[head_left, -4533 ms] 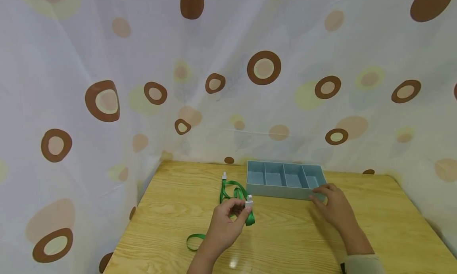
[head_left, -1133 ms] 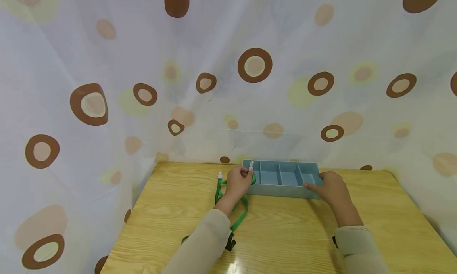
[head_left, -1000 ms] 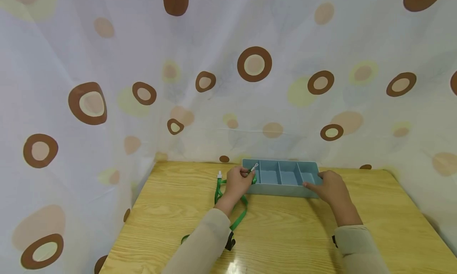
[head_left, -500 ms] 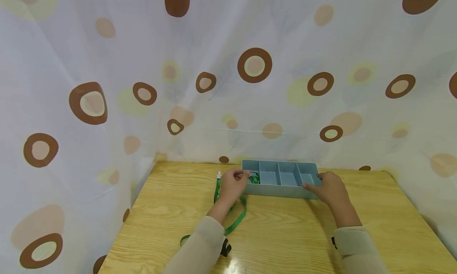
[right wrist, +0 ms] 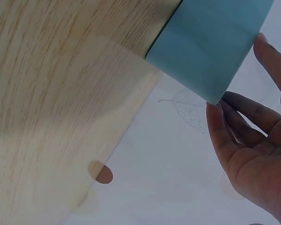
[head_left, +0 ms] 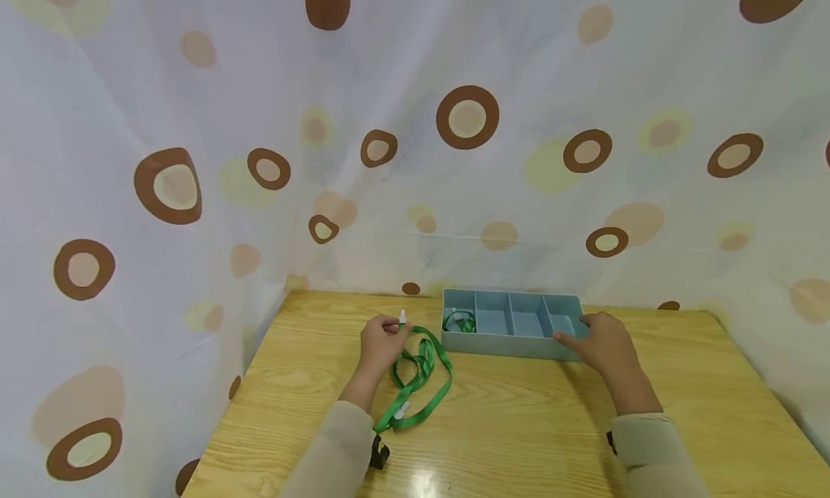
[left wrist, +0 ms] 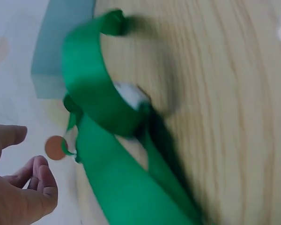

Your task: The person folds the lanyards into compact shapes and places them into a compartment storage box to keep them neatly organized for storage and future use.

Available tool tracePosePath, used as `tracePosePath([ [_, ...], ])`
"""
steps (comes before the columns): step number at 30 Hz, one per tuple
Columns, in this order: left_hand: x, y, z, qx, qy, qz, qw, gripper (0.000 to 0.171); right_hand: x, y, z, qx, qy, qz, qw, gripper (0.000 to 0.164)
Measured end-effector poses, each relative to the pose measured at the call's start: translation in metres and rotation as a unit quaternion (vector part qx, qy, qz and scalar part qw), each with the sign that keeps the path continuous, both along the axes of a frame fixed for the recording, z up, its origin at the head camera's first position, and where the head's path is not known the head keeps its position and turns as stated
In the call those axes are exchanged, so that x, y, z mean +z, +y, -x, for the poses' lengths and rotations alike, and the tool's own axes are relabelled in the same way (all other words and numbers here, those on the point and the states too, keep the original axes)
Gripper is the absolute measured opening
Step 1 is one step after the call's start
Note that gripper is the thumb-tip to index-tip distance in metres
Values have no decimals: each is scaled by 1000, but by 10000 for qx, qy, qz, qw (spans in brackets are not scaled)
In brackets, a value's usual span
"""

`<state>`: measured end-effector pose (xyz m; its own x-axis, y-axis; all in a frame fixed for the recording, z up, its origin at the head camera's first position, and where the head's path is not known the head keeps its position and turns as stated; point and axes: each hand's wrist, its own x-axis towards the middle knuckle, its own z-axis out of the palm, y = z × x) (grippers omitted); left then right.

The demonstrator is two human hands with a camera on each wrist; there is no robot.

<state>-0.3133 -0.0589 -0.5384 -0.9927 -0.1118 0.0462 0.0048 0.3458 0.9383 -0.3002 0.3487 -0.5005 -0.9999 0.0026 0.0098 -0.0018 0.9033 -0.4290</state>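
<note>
The right hand (head_left: 603,341) grips the blue-grey plastic compartment box (head_left: 512,345) at its right end, apparently to steady it. Left of that, the looped green ribbon (left wrist: 107,112) lies on the wooden surface (head_left: 538,426); the left hand (head_left: 380,343), fingers parted, holding nothing, is beside its white clip (head_left: 402,318).

There is room over the counter (head_left: 305,383) left of the left hand (head_left: 381,344) and right of the right hand (head_left: 603,345). Green ribbon (left wrist: 126,187) and then the tray (head_left: 512,345) obstruct a low path between them; ahead of both, the curtain (head_left: 519,195) bars the way.
</note>
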Motion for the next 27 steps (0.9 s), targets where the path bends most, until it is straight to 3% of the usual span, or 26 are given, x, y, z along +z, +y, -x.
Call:
tracePosePath([
  [6, -10, -9, 8, -15, -427, 564, 9975, 46, 1, 0, -1, -56, -33, 85, 9999, 86],
  [12, -10, -7, 12, 40, -603, 947, 9937, 40, 0, 0, -2, -53, -5, 69, 10000, 88],
  [21, -14, -11, 14, -92, -385, 1470, 9883, 10, -2, -4, -8, 35, 74, 51, 10000, 86],
  [27, -12, -15, 10, -211, -235, 1561, 9872, 15, 8, -22, -24, 137, 383, 59, 9992, 96],
])
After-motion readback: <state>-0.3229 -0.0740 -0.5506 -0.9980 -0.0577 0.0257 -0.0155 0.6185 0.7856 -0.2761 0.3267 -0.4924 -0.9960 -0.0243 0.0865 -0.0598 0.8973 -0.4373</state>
